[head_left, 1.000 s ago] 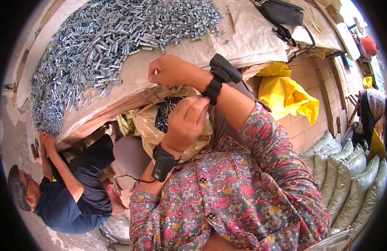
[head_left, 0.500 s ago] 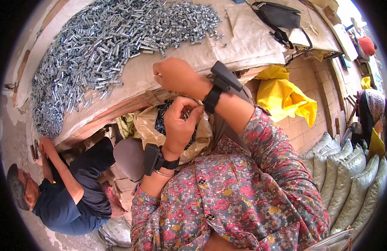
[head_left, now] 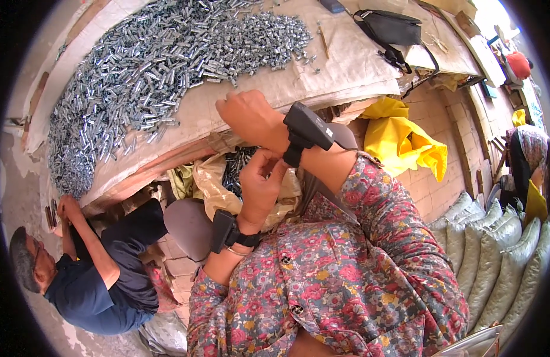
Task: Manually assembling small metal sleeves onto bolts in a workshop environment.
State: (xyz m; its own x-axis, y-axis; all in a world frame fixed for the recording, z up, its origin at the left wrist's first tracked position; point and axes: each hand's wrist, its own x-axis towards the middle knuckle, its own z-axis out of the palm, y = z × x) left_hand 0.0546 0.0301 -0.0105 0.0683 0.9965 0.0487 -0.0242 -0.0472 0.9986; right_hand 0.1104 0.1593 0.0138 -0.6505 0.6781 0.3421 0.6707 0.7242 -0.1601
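L hand (head_left: 260, 189) pinched, prob. on R wrist strap (head_left: 293, 156); R hand (head_left: 251, 119) loosely fisted, palm hidden.

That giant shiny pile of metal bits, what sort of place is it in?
Probably a workshop or small factory. A huge heap of small metal pieces covers much of a cloth-covered table, plump pale sacks lie in a row, and a co-worker sits beside the table.
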